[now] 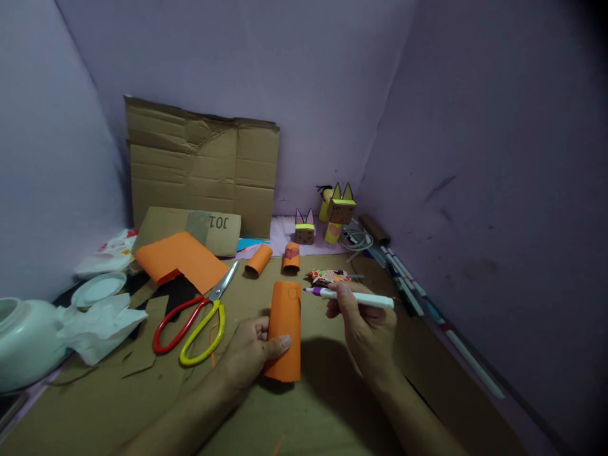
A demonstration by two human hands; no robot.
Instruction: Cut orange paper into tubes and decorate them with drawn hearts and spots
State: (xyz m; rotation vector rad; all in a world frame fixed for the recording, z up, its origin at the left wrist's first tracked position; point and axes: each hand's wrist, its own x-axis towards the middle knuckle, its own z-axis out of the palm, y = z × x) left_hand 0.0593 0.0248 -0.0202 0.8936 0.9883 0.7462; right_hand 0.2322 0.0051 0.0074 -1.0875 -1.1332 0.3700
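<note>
My left hand (pixel 256 354) grips an orange paper tube (pixel 287 316) by its lower left side, thumb across the front. Near the top of the tube is a faint drawn outline. A white marker (pixel 365 297) with a purple tip end is pinched in my right hand (pixel 365 329); its point is just right of the tube's upper edge, close to the outline. Beyond them are two short orange paper rolls: a plain roll (pixel 259 259) and a roll with a purple heart (pixel 291 258). Scissors (pixel 204 323) with red and yellow handles lie partly open at the left.
Cardboard (pixel 228 418) covers the tabletop. Orange paper (pixel 183 259), a white jar (pixel 28 342) and crumpled tissue (pixel 102 326) are at the left. At the back are cat-eared paper figures (pixel 341 211) and a cardboard sheet (pixel 204 164). Several markers (pixel 403 278) line the right wall.
</note>
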